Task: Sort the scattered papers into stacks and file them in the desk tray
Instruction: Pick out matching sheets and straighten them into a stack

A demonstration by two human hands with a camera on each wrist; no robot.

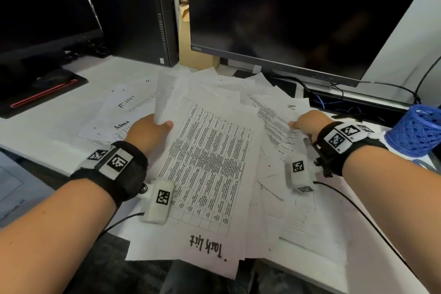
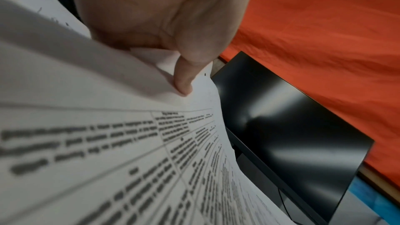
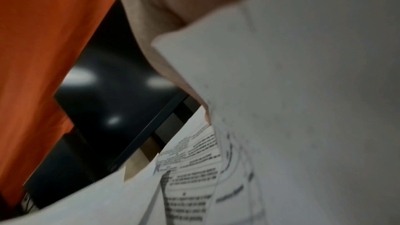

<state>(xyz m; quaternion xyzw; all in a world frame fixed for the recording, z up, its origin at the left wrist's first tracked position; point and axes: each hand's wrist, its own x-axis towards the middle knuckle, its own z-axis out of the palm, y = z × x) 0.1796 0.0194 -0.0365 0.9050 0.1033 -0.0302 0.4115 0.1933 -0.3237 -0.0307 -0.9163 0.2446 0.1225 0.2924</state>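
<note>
Both hands pinch the fanned papers (image 1: pixel 214 150) at the tabletop's near edge, left hand (image 1: pixel 148 131) and right hand (image 1: pixel 307 122) at opposite sides; light, floppy, slippery sheets need edge-squaring.

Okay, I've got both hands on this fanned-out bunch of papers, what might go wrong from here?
1. The fanned white printed sheets are uneven, each side held only at an edge by the left hand and right hand; loose ones may slide off the desk's near edge.
2. The handwritten "IT Logs" sheet lies apart and might get missed.
3. The blue mesh pen cup beside the right wrist could get knocked.
</note>
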